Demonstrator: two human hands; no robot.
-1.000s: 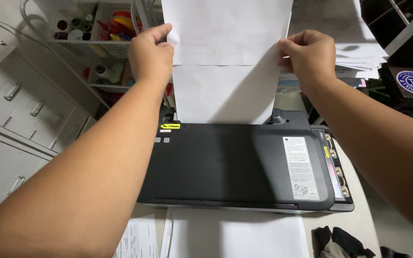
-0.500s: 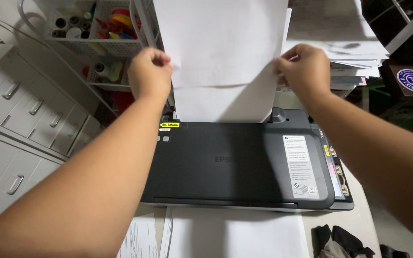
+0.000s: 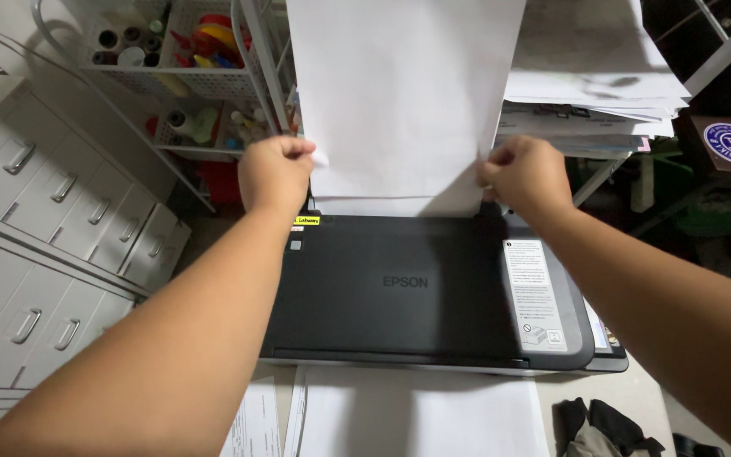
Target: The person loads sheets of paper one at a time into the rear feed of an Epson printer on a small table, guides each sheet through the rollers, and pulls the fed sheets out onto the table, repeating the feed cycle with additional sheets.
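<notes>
Grey drawer cabinets [image 3: 35, 245] left, white wire shelving [image 3: 205, 85] behind.

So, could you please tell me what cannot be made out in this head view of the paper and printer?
- Top of the white paper: cut off by the upper frame edge.
- Rear feed slot of the black printer: hidden behind the paper.
- Fingertips of the left hand and right hand: curled under, out of sight.
- Contents of the mesh shelf baskets: too small to identify.
- Dark cloth: cut off by the bottom edge.
</notes>
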